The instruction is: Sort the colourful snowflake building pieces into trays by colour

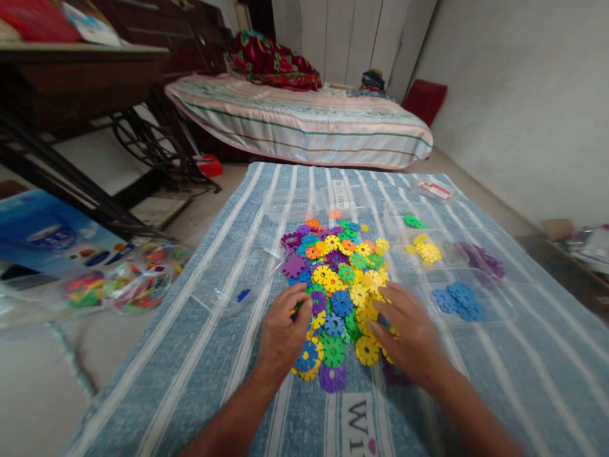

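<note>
A loose pile of notched plastic discs (341, 303) in yellow, green, blue, purple and orange lies on the striped cloth. My left hand (280, 327) rests at the pile's left edge, its thumb and fingers curved with a gap between them. Over the right side of the pile, my right hand (409, 330) has its fingers spread and touches yellow discs (368, 350). What lies beneath both palms is hidden. To the right, clear boxes hold blue discs (459, 301), yellow discs (427, 251), purple discs (483, 260) and a green disc (413, 221).
A clear tray (214, 289) with a dark blue piece stands left of the pile. More clear boxes (290, 204) line the back, near an orange disc (335, 214). A small packet (435, 188) lies at the far right. Beyond are a bed (304, 127) and a treadle table (85, 82).
</note>
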A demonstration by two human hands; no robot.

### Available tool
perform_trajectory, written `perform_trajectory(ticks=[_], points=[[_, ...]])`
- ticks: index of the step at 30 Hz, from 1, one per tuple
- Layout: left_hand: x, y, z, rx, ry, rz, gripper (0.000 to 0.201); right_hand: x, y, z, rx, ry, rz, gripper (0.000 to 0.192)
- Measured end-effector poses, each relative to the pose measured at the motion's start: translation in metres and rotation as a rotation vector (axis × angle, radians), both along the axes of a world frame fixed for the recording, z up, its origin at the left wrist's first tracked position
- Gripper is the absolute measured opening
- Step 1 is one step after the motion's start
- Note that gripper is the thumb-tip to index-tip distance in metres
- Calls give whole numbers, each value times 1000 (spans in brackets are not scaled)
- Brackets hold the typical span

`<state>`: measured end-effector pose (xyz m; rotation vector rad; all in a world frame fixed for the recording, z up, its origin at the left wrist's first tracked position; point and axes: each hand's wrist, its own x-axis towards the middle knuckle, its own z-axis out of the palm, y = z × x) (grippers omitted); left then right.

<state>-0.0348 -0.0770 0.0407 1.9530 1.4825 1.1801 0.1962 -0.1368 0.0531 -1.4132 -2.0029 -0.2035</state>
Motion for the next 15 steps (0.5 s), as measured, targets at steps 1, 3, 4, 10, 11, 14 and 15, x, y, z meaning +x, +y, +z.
perform_trajectory(ticks=[1,3,4,10,11,14,15], points=[[-1,0,-1,-1,-4,5,18,-5,-3,-5,-33,-18,-3,22],[-2,1,-2,-3,-4,11,18,-12,-6,-12,-75,-53,-26,23],[-2,1,-4,-5,-1,11,18,-14,-6,-14,-82,-67,-35,21],[-2,3,-5,-13,17,13,18,-19,-5,-18,-31,-51,-3,15],[-2,3,-5,-13,19,14,18,-20,-5,-18,-21,-42,7,14],[-3,3,-3,-13,27,10,18,-21,-7,-18,1,-10,34,14],[-3,3,-3,-11,28,7,18,-22,-8,-18,7,2,41,15]])
